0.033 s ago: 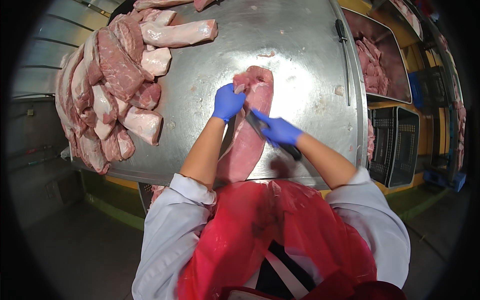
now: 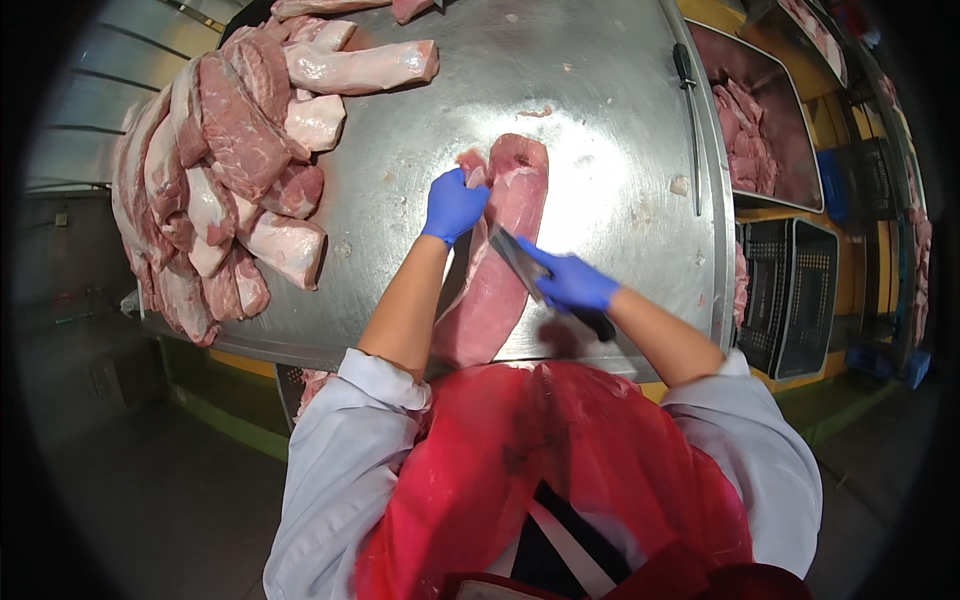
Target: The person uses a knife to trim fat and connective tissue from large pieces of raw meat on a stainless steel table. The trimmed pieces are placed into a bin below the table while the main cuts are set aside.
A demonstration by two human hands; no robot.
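A long pale-pink piece of pork loin (image 2: pixel 492 315) lies lengthwise in front of me on the metal table (image 2: pixel 620 130). In a blue glove, my left hand (image 2: pixel 455 206) is closed on a strip of meat (image 2: pixel 472 165) along the loin's left side. The strip's upper end stands apart from the loin, with a gap between them. My right hand (image 2: pixel 574 282), gloved too, grips a dark-handled knife (image 2: pixel 516 262). Its blade slants up to the left over the middle of the loin, tip near the strip. Whether the edge touches meat I cannot tell.
Several large cuts of meat (image 2: pixel 240 140) are heaped at the table's left. A sharpening steel (image 2: pixel 690 125) lies along the right edge. Beyond that edge stand a bin (image 2: pixel 805 165) with meat pieces and dark plastic crates (image 2: pixel 808 290).
My right hand and the knife have shifted slightly right and down. The strip's upper end, in my left hand, has come away leftward from the loin.
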